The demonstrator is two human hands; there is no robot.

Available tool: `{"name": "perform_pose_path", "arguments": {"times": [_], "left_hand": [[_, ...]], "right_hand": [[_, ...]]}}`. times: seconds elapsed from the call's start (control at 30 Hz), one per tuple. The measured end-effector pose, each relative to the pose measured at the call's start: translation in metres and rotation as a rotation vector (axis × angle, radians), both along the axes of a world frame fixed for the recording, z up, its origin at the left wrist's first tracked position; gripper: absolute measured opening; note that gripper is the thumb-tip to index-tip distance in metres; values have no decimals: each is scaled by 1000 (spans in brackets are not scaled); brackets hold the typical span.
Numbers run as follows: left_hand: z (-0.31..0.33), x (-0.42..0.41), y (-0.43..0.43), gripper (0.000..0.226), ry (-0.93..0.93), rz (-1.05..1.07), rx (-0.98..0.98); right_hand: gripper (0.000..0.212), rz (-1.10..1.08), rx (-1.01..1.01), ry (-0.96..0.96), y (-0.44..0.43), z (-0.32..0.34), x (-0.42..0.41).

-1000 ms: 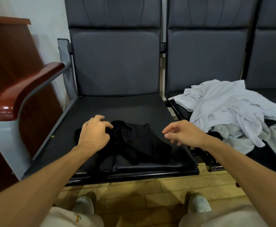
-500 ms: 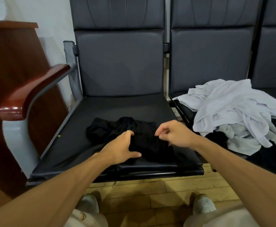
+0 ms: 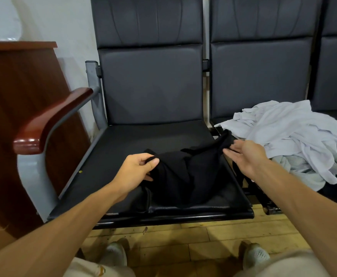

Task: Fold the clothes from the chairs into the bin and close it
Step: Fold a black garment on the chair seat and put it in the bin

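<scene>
Two hands are being used on one black garment, which is bunched up on the seat, toward the seat's front and right edge. One corner is trailed over the right edge, toward the pile of pale clothes dumped on the next seat along. The garment's left edge is pinched by the left hand between thumb and curled fingers, near the seat's middle. The right hand is held fairly flat, fingers straight and close together, with the tips at the corner by the seat's right edge. No grip can be made out there.

Judging by that, the spreading-out step looks to be in hand, with folding proper not yet begun. To get it done well, that right corner should probably be pinched too, so the cloth can be pulled taut and laid flat across the seat's bare back half. Wrinkles are best smoothed with a flat palm before any fold is made. It's black on black, so edges and seams are easily lost and better found by feel. No bin can be seen around the seat, so that part is left for later.
</scene>
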State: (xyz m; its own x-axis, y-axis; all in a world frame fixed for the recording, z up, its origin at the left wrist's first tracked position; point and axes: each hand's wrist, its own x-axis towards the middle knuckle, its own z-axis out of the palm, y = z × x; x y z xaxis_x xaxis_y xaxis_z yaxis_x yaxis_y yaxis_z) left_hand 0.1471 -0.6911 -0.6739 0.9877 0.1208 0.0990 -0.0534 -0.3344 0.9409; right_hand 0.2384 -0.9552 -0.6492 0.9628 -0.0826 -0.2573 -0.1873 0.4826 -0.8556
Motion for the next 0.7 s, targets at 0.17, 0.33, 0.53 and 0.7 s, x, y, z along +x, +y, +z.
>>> {"name": "perform_pose_path", "arguments": {"times": [0.17,0.33,0.53,0.7], "left_hand": [[6,-1,-9,29,82,61,-141],[17,0,-27,30,187,213,-366],[33,-11,-34,44,215,-102,-449],[38,-12,-9,36,150,-82,-452]], "right_hand": [[38,161,-1172,-323,21,-15,-10],[65,808,-1141,-536,51,-9,-43],[40,684,-1174,-716,69,-18,-43],[26,514,-1075,-715,41,-8,-26]]}}
